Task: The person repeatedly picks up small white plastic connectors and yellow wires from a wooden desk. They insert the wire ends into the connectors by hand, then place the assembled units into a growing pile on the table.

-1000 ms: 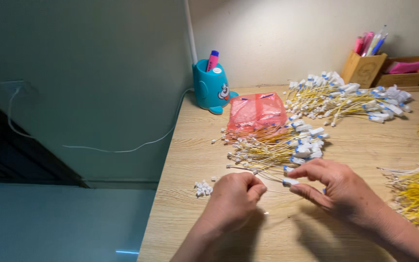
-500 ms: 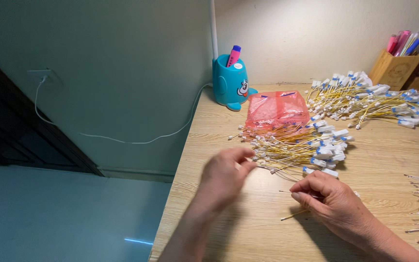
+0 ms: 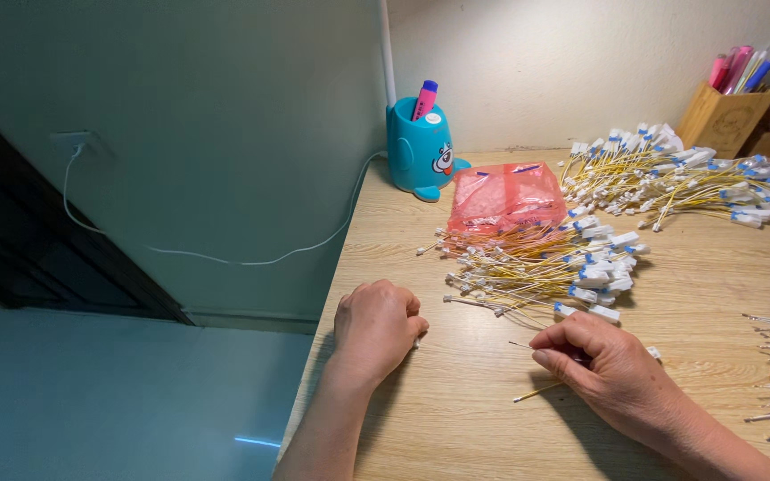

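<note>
Sorting step: one yellow wire [image 3: 538,389] was pinched in the right hand [image 3: 603,370]; left hand [image 3: 376,325] rested fisted on the bench [image 3: 456,419], contents hidden. Next move would call for fine fingertip alignment.

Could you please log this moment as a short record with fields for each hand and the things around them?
Left hand: curled loosely, resting on the wooden desk.
Right hand: pinching a thin yellow wire against the desk.
Nearest pile: yellow wires with white connectors, just beyond both hands.
Behind it: pink plastic bag, teal pen holder.
Far right: second wire pile, wooden pen box.
</note>
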